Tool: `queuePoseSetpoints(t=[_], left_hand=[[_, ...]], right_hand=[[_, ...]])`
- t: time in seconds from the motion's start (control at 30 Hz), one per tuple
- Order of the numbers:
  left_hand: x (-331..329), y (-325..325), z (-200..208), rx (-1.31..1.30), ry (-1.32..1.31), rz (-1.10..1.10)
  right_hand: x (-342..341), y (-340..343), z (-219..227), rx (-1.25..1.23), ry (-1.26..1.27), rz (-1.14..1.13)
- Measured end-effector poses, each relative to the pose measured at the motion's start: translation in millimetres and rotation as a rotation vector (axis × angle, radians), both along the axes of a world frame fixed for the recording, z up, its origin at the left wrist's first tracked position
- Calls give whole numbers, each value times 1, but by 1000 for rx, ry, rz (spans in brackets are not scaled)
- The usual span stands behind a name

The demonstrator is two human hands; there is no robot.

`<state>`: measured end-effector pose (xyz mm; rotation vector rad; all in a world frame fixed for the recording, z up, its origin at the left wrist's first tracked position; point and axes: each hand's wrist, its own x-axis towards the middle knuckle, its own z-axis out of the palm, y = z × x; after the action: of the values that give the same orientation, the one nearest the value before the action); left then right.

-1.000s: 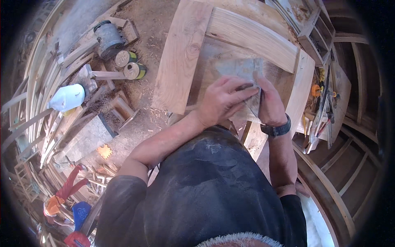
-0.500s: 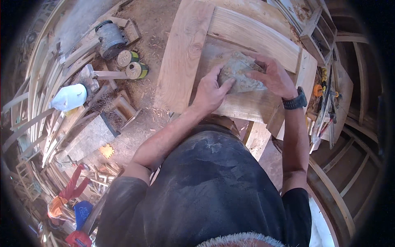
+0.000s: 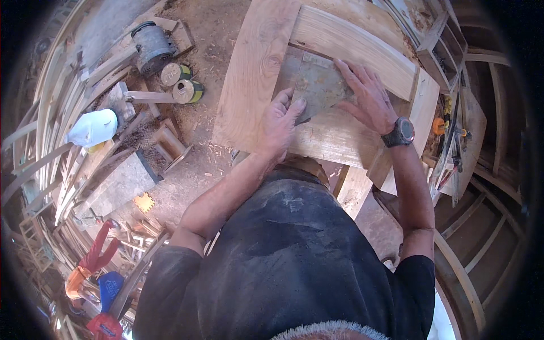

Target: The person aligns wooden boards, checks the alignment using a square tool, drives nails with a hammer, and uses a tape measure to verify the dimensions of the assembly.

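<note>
A pale wooden frame (image 3: 258, 62) of thick boards lies in front of me, with a curved rail (image 3: 351, 42) across its far side. Inside it sits a grey flat panel (image 3: 317, 85). My left hand (image 3: 280, 122) rests on the panel's near left edge, thumb and fingers pinching it. My right hand (image 3: 368, 96), with a dark wristwatch, lies flat with spread fingers on the panel's right part. Both hands press the panel against the frame.
Sawdust covers the floor to the left, with a mallet (image 3: 122, 96), tape rolls (image 3: 181, 82), a grey can (image 3: 150, 45), a white jug (image 3: 93, 127) and wood offcuts. Red-handled clamps (image 3: 99, 249) lie at lower left. Curved wooden ribs (image 3: 470, 266) and tools fill the right side.
Both hands moved away from me along the frame with the grey panel. The panel went from crumpled-looking between the hands to lying flat under them.
</note>
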<state>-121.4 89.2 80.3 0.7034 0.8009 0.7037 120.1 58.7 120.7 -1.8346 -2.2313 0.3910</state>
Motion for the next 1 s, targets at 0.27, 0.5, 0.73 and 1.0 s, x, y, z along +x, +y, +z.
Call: queuePoseSetpoints(t=[0.27,0.5,0.73,1.0], left_hand=[[0,-24,12,-447,-293,150],[5,-25,-2,-499,-441,305],[5,-20,-12,-434,-511,386],[7,-21,-23,-375,-452,321]], right_hand=[[-1,5,-5,48,-121,-43],[-21,14,-25,291,-306,-52],[-40,20,-45,349,-345,-169],[-45,22,-53,341,-344,-206]])
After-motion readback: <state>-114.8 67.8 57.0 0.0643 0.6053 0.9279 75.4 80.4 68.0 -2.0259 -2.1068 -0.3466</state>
